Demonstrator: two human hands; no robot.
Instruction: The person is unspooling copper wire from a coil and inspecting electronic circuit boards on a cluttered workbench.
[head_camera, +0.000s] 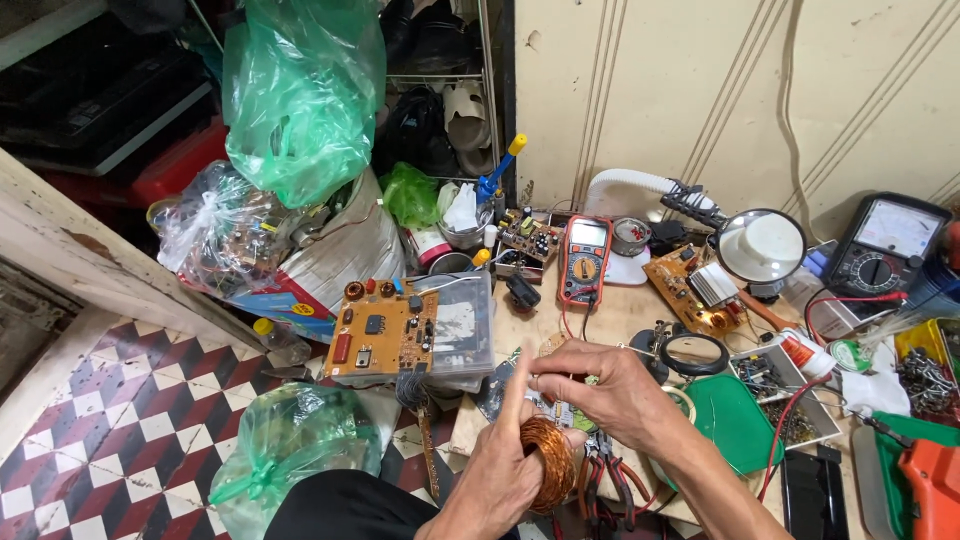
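My left hand holds a round coil of copper wire low in the middle of the view, index finger pointing up. My right hand is just above and to the right of it, fingertips pinched together near the left index finger, on what seems to be a thin wire end; the wire itself is too fine to make out. Beneath the hands lie pliers with red handles and a small circuit board, mostly hidden.
An orange circuit board on a clear box sits left of the hands. On the cluttered bench: an orange digital multimeter, another board, a magnifier lamp, an analog meter, a green tray. Green plastic bags stand on the tiled floor.
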